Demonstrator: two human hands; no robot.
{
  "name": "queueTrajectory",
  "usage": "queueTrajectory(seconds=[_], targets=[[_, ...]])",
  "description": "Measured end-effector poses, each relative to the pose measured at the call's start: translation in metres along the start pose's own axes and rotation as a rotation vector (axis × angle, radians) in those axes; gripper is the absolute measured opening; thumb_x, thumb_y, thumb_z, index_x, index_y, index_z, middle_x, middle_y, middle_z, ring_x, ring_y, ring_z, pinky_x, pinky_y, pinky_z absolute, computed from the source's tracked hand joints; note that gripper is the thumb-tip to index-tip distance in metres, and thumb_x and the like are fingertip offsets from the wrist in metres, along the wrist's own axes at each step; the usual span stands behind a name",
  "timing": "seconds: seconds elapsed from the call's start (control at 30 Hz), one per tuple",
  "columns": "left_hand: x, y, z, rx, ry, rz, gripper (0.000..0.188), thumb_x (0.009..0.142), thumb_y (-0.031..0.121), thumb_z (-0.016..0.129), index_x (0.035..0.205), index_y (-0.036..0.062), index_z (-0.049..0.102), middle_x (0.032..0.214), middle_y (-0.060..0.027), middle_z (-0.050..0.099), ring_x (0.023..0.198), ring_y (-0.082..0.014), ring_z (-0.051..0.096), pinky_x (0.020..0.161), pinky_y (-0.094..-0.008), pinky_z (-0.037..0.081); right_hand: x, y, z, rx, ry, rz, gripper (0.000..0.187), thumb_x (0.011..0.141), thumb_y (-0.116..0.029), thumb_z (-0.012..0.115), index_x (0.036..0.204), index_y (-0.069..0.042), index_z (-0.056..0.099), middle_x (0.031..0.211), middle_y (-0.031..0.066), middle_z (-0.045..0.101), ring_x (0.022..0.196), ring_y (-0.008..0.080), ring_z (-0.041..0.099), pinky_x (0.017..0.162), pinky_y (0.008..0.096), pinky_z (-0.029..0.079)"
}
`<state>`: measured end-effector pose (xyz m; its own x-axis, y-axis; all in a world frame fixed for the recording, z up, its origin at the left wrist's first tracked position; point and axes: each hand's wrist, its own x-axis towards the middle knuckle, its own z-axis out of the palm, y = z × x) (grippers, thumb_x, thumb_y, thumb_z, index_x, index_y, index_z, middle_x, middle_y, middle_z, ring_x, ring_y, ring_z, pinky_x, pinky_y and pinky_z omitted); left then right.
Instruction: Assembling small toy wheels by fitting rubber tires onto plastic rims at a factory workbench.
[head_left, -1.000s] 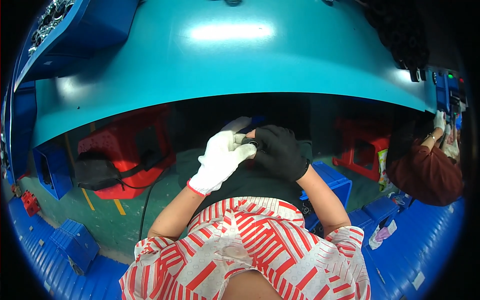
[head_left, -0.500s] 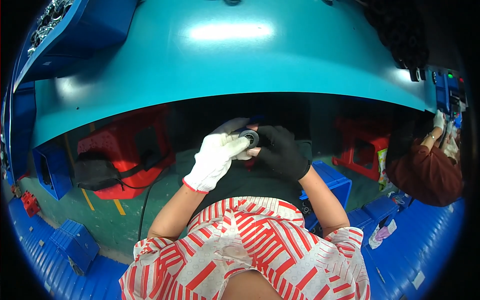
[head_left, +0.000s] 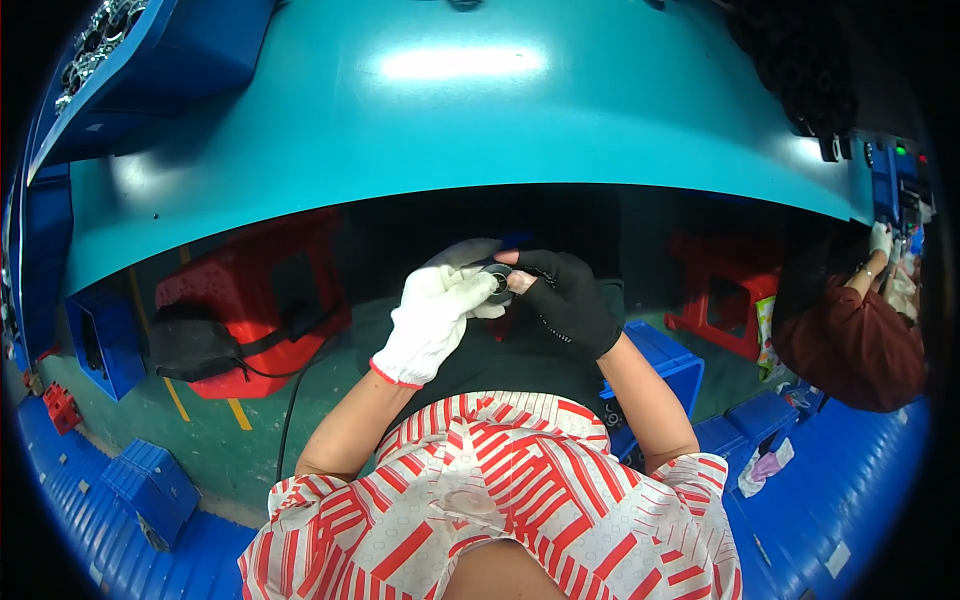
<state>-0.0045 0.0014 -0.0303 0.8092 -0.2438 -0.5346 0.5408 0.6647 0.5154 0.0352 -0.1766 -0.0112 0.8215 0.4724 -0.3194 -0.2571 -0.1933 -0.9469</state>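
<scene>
Between my two hands, just off the near edge of the teal table, is a small dark ring-shaped part (head_left: 501, 284) with a hole in its middle. My left hand (head_left: 440, 300), in a white knit glove, is closed on it, the thumb lying across its near face. My right hand (head_left: 562, 300) wears a black glove with bare fingertips. Its thumb and forefinger grip the part's right side. The fingers behind the part are hidden.
The teal table (head_left: 450, 130) spans the far side. A blue bin (head_left: 180, 60) of metal parts stands far left, dark parts (head_left: 800, 80) far right. Red stools (head_left: 240, 310) and blue crates (head_left: 105, 345) sit below. A co-worker (head_left: 860, 340) is at the right.
My right thumb has moved up and over the ring's right side, and the right hand has turned slightly. The ring's face is now more covered. My left hand stays almost in place.
</scene>
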Motion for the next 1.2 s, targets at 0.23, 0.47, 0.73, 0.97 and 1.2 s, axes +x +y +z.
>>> queueTrajectory(seconds=[0.23,0.47,0.73,0.97,1.2], targets=[[0.003,-0.002,-0.003,-0.112,-0.067,0.019,0.038,0.088,-0.001,0.055,0.124,-0.0083,0.046,0.108,-0.0194,0.061,0.086,-0.0239,0.066,0.072,-0.0310,0.059,0.001,0.005,0.003,0.034,0.092,0.019,0.025,0.089,-0.016,0.061,0.108,0.000,0.063,0.084,0.0089,0.067,0.076,0.0132,0.062,0.067,0.0261,0.047],[0.001,0.002,0.008,-0.242,-0.002,0.047,0.031,0.088,0.002,0.056,0.117,-0.0084,0.051,0.104,-0.0188,0.062,0.091,-0.0282,0.065,0.079,-0.0376,0.057,-0.004,0.001,0.011,-0.642,0.180,-0.271,0.054,0.074,-0.035,0.071,0.118,-0.007,0.057,0.084,0.0119,0.056,0.076,0.0267,0.056,0.067,0.0368,0.044],[-0.003,0.004,0.000,-0.089,-0.017,-0.007,0.027,0.089,0.006,0.058,0.109,-0.0124,0.055,0.099,-0.0199,0.064,0.086,-0.0280,0.067,0.078,-0.0360,0.057,0.002,-0.003,-0.015,-0.496,-0.112,-0.184,0.053,0.073,-0.023,0.074,0.120,-0.007,0.057,0.086,0.0108,0.059,0.080,0.0262,0.055,0.072,0.0355,0.044],[-0.004,-0.005,-0.002,-0.193,-0.012,0.027,0.026,0.087,0.002,0.060,0.106,-0.0142,0.055,0.097,-0.0199,0.064,0.083,-0.0269,0.067,0.075,-0.0337,0.058,-0.002,-0.003,-0.003,-0.618,-0.009,-0.240,0.049,0.073,-0.023,0.074,0.117,-0.006,0.059,0.090,0.0101,0.061,0.084,0.0250,0.057,0.075,0.0353,0.044],[-0.001,-0.006,0.004,-0.237,0.002,0.033,0.031,0.086,0.001,0.060,0.113,-0.0128,0.051,0.096,-0.0195,0.063,0.080,-0.0251,0.067,0.075,-0.0337,0.058,0.000,-0.001,-0.002,-0.573,0.015,-0.269,0.048,0.074,-0.024,0.074,0.116,-0.007,0.060,0.090,0.0100,0.061,0.081,0.0241,0.058,0.075,0.0340,0.045]])
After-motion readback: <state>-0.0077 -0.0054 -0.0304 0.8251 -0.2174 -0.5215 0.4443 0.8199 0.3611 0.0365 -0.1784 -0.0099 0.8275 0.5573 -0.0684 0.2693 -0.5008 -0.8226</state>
